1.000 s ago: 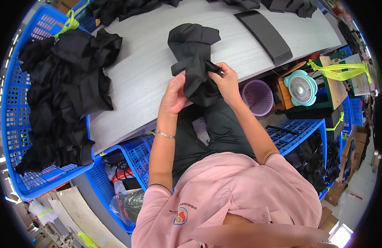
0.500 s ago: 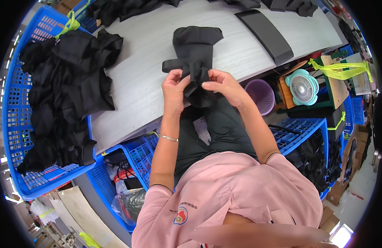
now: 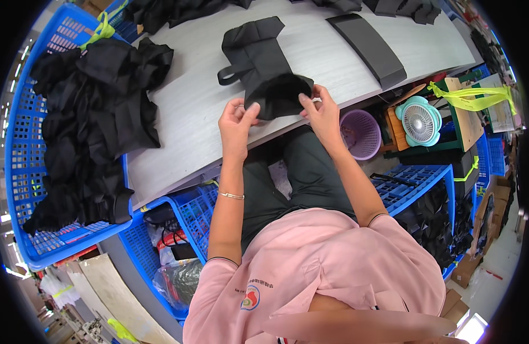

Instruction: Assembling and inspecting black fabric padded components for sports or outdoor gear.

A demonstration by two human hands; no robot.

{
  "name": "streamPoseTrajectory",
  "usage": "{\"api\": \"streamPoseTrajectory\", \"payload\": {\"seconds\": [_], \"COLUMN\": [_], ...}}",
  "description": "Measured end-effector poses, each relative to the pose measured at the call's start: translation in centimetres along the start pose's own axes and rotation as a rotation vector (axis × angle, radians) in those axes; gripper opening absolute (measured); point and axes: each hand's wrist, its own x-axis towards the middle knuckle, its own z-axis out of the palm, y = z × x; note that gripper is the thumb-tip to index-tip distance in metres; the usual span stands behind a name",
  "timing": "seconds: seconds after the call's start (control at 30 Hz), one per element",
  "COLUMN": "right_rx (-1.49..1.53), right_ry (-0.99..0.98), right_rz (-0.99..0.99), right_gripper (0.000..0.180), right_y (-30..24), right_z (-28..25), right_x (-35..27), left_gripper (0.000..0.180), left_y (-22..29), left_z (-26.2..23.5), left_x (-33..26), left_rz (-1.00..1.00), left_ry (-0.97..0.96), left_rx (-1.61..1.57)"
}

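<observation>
In front of me a black fabric piece [image 3: 261, 63] with a strap loop on its left side lies partly on the light grey table [image 3: 184, 132]. Its near end gapes open, showing a dark inside. My left hand [image 3: 237, 123] pinches the left corner of that end between thumb and fingers. At the right corner, my right hand [image 3: 320, 112] grips the edge the same way. The near end is spread between both hands at the table's front edge.
A blue plastic basket [image 3: 21, 172] heaped with black fabric pieces [image 3: 95, 114] stands at the left. A long flat black piece [image 3: 367, 51] lies at the table's right. Beside the table are a purple bin [image 3: 361, 135], a small teal fan [image 3: 419, 121] and another blue basket [image 3: 416, 183].
The fabric piece has moved away from my lap, further onto the table, and now tilts left. Its bunched near end has been opened out, and my hands have moved apart.
</observation>
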Motion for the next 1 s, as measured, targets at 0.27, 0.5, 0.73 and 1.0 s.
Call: {"api": "streamPoseTrajectory", "payload": {"seconds": [0.27,0.5,0.73,1.0], "right_rx": [-0.573,-0.316,-1.178,-0.882], "right_ry": [0.089,-0.082,0.197,0.183], "right_rz": [-0.544,-0.387,-0.287,-0.188], "right_gripper": [0.022,0.037,0.040,0.017], "right_y": [0.7,1.1,4.1,2.0], "right_z": [0.6,-5.2,-17.5,-18.7], "right_x": [0.9,7.2,15.1,15.8], "left_gripper": [0.029,0.041,0.046,0.040], "left_y": [-0.2,-0.6,-1.2,-1.2], "left_z": [0.6,0.8,-0.1,0.3], "left_x": [0.1,-0.3,-0.9,-1.7], "left_rz": [0.224,0.372,0.384,0.436], "left_ry": [0.348,0.272,0.191,0.272], "left_rx": [0.440,0.416,0.222,0.246]}}
